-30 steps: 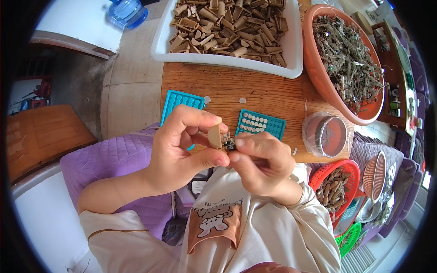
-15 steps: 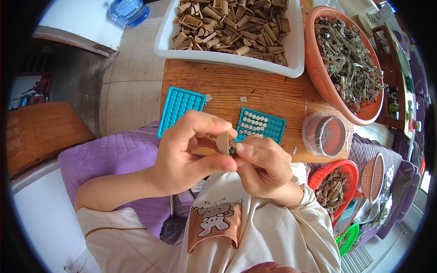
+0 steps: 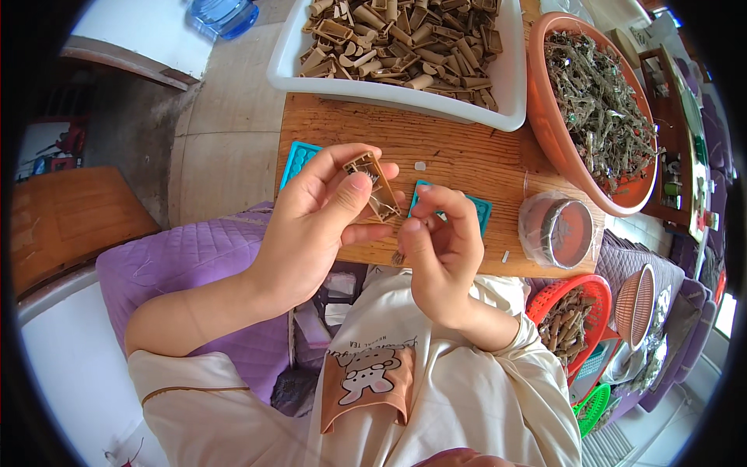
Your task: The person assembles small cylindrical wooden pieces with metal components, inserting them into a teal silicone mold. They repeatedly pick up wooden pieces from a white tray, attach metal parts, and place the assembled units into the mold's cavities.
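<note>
A small brown trough-shaped piece [image 3: 375, 187], open along one side, is gripped between the thumb and fingers of my left hand [image 3: 299, 233]. Its hollow faces me, and thin pale strands show inside. Just to the right, my right hand [image 3: 447, 261] is pinched, its thumb and fingertips close to the lower end of the trough. A small brown fibrous tuft [image 3: 398, 257] hangs by the right thumb and appears to be held there. Partly hidden behind my hands are two teal trays, one at the left [image 3: 296, 165] and one at the right [image 3: 478, 214].
Across the wooden table [image 3: 334, 121] stands a white tub [image 3: 510, 117] of many similar brown pieces. An orange basin [image 3: 537, 86] holds tangled greyish strands. A plastic-wrapped round container [image 3: 568, 233] sits at the right edge, above a red basket [image 3: 603, 300] of brown bits.
The brown trough has been turned so its hollow shows. My right hand has drawn away from it to the right, with a fibrous tuft now visible at its thumb.
</note>
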The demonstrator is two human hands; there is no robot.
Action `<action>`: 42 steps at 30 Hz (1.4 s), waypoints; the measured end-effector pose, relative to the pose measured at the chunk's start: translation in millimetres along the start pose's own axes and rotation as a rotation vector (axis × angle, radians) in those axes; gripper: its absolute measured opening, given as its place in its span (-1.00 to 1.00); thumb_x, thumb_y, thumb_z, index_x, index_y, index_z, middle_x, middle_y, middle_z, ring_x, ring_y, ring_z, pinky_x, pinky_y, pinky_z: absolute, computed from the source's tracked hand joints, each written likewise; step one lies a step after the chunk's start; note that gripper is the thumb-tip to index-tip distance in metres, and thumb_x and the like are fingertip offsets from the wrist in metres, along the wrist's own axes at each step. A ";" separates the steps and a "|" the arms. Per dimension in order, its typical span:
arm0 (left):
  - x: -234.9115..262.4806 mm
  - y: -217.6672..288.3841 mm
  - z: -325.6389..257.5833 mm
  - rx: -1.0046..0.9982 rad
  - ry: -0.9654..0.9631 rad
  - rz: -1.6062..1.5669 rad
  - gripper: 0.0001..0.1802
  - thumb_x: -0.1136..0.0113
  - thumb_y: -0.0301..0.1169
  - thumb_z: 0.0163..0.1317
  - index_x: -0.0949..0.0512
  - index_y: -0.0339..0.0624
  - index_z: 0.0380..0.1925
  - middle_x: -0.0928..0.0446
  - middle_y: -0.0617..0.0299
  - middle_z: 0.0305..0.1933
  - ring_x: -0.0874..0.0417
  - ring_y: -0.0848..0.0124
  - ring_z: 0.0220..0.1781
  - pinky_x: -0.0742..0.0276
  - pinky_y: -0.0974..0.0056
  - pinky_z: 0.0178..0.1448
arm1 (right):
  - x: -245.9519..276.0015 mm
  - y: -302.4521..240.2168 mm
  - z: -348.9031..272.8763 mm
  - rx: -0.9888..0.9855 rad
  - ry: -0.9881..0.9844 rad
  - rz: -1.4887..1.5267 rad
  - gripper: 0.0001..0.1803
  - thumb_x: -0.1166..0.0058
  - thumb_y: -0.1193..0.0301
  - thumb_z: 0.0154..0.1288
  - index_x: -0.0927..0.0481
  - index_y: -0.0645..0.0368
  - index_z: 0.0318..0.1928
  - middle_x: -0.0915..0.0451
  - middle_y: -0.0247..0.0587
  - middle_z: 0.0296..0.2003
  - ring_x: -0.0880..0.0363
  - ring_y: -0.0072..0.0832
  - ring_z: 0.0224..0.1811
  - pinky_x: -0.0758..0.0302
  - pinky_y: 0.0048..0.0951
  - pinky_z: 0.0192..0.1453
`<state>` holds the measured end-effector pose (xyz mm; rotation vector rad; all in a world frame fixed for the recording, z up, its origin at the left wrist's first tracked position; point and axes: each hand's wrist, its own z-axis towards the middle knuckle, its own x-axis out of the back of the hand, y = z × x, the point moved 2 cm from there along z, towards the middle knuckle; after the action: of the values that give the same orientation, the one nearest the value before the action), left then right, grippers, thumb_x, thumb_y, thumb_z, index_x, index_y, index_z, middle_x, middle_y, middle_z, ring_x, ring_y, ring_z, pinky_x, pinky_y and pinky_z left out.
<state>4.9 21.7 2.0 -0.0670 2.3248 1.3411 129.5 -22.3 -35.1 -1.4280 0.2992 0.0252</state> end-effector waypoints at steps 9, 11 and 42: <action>3.4 -0.5 -1.1 -0.097 0.012 0.162 -0.68 0.10 -0.29 0.24 -0.23 -0.16 -0.05 -0.38 0.21 -0.07 -0.49 0.40 -0.09 -0.51 0.50 -0.34 | 2.1 1.2 -2.4 -0.004 0.012 0.181 -0.68 0.16 0.76 0.09 -0.29 0.28 -0.11 -0.27 -0.26 -0.24 -0.33 -0.67 -0.37 -0.32 -0.70 -0.34; 2.1 0.2 -2.2 -0.116 -0.002 0.130 -0.67 0.09 -0.30 0.23 -0.23 -0.17 -0.05 -0.38 0.20 -0.08 -0.50 0.40 -0.09 -0.51 0.51 -0.35 | 1.1 0.9 -2.4 0.017 0.015 0.169 -0.66 0.18 0.77 0.09 -0.28 0.28 -0.09 -0.27 -0.26 -0.23 -0.34 -0.67 -0.37 -0.32 -0.70 -0.34; 0.1 -17.8 -6.3 -0.002 -0.106 0.184 -0.62 -0.11 -0.33 0.12 -0.38 -0.30 -0.10 -0.46 0.21 -0.17 -0.46 0.48 -0.11 -0.40 0.41 -0.03 | -3.4 10.8 6.0 -0.048 -0.136 0.083 -0.50 -0.02 0.66 -0.01 -0.22 0.25 -0.01 -0.37 -0.22 -0.22 -0.38 -0.59 -0.20 -0.42 -0.57 -0.21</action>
<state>7.2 7.1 -9.8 0.2165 2.2853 1.3978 125.3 -14.4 -44.1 -1.4531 0.2464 0.1973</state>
